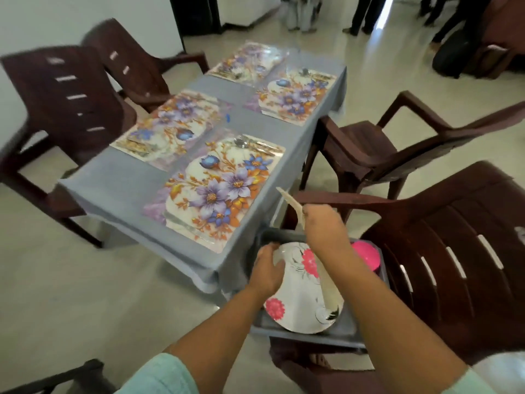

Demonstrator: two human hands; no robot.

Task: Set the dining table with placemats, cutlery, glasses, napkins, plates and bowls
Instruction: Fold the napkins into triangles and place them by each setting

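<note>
The right hand (322, 223) grips a white plate (292, 207) lifted on edge above the grey tray (343, 332) on a near brown chair (454, 251). The left hand (265, 270) curls over the far-left rim of the flowered plate (301, 291) lying in the tray, beside a pink bowl (366, 255). Four floral placemats (216, 191) lie on the counter (122, 183), cutlery (252, 145) on the near-right one.

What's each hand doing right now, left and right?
Left hand: rests on the edge of the flowered plate in the grey tray; grip unclear.
Right hand: grips a second plate, lifted edge-on above the tray.
</note>
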